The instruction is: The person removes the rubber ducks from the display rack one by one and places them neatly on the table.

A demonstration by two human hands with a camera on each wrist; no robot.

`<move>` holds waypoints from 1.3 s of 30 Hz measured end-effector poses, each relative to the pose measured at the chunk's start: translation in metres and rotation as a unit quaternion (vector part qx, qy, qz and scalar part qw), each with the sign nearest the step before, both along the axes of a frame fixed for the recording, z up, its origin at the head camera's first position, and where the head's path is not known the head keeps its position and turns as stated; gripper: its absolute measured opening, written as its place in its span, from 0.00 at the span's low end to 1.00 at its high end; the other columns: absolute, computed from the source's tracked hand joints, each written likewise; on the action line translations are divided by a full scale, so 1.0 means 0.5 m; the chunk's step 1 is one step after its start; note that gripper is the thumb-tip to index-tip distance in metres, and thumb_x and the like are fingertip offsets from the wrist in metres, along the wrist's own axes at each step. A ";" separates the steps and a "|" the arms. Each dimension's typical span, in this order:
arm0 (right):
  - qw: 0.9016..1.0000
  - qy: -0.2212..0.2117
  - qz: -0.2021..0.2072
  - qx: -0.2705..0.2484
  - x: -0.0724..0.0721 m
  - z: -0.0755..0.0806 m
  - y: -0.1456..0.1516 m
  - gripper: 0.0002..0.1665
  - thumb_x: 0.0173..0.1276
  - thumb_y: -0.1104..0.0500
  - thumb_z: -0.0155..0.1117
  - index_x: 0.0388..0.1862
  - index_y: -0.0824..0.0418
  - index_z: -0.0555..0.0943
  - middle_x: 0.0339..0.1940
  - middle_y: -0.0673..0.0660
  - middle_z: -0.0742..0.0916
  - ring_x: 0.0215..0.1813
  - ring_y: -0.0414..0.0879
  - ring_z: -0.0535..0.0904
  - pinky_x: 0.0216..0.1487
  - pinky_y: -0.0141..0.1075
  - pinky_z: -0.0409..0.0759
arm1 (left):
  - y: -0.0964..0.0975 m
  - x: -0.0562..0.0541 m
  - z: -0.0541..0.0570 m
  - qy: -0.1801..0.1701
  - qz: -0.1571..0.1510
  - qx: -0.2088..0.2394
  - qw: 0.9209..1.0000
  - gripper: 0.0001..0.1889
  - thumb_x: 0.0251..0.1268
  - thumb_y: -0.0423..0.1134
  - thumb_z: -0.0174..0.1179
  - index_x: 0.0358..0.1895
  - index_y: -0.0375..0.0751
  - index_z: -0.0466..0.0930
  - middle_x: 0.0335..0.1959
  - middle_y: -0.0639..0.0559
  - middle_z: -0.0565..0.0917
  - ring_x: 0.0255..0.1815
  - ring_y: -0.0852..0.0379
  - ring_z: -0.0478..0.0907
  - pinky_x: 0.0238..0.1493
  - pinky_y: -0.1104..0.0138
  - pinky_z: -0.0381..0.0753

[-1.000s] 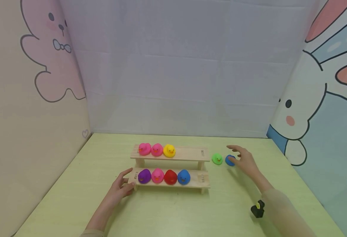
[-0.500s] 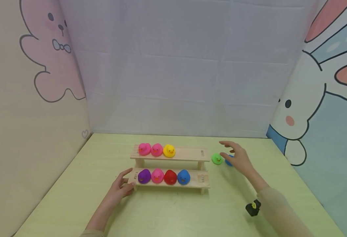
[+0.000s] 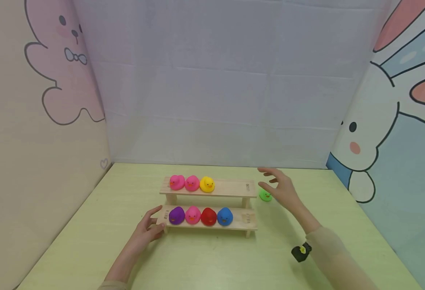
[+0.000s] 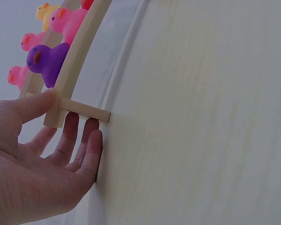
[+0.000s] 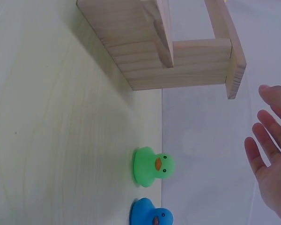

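Observation:
A two-tier wooden rack (image 3: 234,187) stands mid-table. My left hand (image 3: 147,229) holds the left end of its lower board, thumb on top and fingers underneath in the left wrist view. Along that board sit a purple duck (image 3: 177,215), a pink duck (image 3: 193,215), a red duck (image 3: 208,216) and a blue duck (image 3: 224,216). The upper board bears two pink ducks (image 3: 192,183) and a yellow duck (image 3: 207,184). Right of the rack, my right hand (image 3: 282,189) hovers with nothing in it, overlapping a green duck (image 3: 265,195) in the head view.
A second blue duck (image 5: 150,214) lies on the table beside the green one, hidden behind my right hand in the head view. A pale cloth (image 3: 216,100) hangs behind the table (image 3: 197,262). Walls with cartoon animals rise on both sides.
My right hand has moved left from over the loose blue duck, past the green duck, toward the rack's right end. The left hand and the ducks have stayed put.

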State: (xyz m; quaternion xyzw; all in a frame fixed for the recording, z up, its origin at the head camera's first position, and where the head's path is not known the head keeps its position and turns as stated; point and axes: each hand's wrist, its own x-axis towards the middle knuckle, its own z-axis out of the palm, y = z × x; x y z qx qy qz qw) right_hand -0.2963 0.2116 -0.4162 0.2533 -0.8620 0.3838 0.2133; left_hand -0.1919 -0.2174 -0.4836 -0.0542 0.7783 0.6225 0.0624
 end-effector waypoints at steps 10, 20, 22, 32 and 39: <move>0.999 0.012 0.035 -0.032 0.002 0.007 -0.054 0.28 0.64 0.63 0.70 0.63 0.58 0.77 0.60 0.59 0.83 0.57 0.56 0.79 0.49 0.50 0.83 | -0.001 0.002 -0.001 0.001 -0.003 -0.002 1.000 0.32 0.72 0.36 0.55 0.76 0.55 0.56 0.56 0.38 0.76 0.52 0.52 0.81 0.56 0.57 0.83; 0.995 0.003 0.076 -0.059 -0.003 0.015 -0.106 0.27 0.64 0.64 0.70 0.63 0.58 0.77 0.60 0.59 0.83 0.56 0.57 0.80 0.49 0.47 0.84 | -0.001 -0.001 -0.004 0.003 -0.002 0.002 1.000 0.32 0.72 0.34 0.55 0.76 0.55 0.56 0.56 0.37 0.76 0.52 0.52 0.81 0.55 0.58 0.84; 0.995 -0.016 0.079 -0.066 -0.004 0.017 -0.117 0.27 0.65 0.63 0.70 0.63 0.57 0.77 0.60 0.59 0.83 0.56 0.58 0.79 0.50 0.48 0.84 | -0.002 -0.001 -0.004 0.003 -0.003 0.002 1.000 0.32 0.72 0.35 0.55 0.76 0.55 0.56 0.56 0.37 0.76 0.52 0.52 0.81 0.56 0.57 0.84; 0.987 -0.093 0.098 -0.087 0.040 0.074 -0.193 0.28 0.66 0.66 0.67 0.64 0.67 0.74 0.62 0.67 0.80 0.56 0.61 0.78 0.53 0.51 0.82 | -0.002 0.001 -0.002 0.004 -0.002 0.001 1.000 0.33 0.72 0.35 0.55 0.76 0.55 0.56 0.57 0.38 0.76 0.53 0.51 0.80 0.57 0.57 0.83; 0.981 -0.137 0.120 -0.072 0.045 0.082 -0.229 0.28 0.69 0.62 0.65 0.67 0.63 0.72 0.64 0.63 0.79 0.53 0.59 0.78 0.52 0.43 0.80 | -0.003 0.002 -0.004 0.006 -0.008 0.001 1.000 0.32 0.73 0.34 0.55 0.77 0.52 0.55 0.57 0.37 0.76 0.53 0.51 0.81 0.56 0.57 0.83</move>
